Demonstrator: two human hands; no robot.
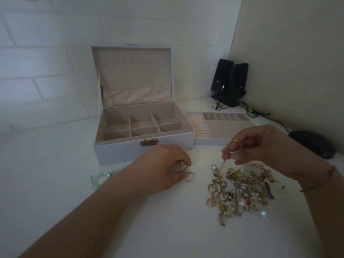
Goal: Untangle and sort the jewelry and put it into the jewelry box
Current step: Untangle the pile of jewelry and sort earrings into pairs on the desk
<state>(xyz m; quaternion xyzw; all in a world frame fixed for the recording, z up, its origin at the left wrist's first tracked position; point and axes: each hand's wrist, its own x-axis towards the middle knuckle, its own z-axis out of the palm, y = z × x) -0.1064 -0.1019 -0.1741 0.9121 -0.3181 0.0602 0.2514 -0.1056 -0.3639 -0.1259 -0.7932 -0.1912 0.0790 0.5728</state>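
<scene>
While most of the pile (pixel 240 190) lay tangled on the table (pixel 167 229), the left hand (pixel 165 168) pinched a small piece (pixel 189 176) and the right hand (pixel 260 144) gripped a gold hoop (pixel 235 147) trailing a chain; beyond, box (pixel 143 149) and tray (pixel 219 127) looked empty, so sorting had barely begun.

The pile (pixel 240 190) blurs into one tangle (single pieces can't be told apart). The left hand (pixel 163 168) hides most of a small piece (pixel 189 176). The mouse (pixel 312 144) is dim; both forearms leave the frame.
</scene>
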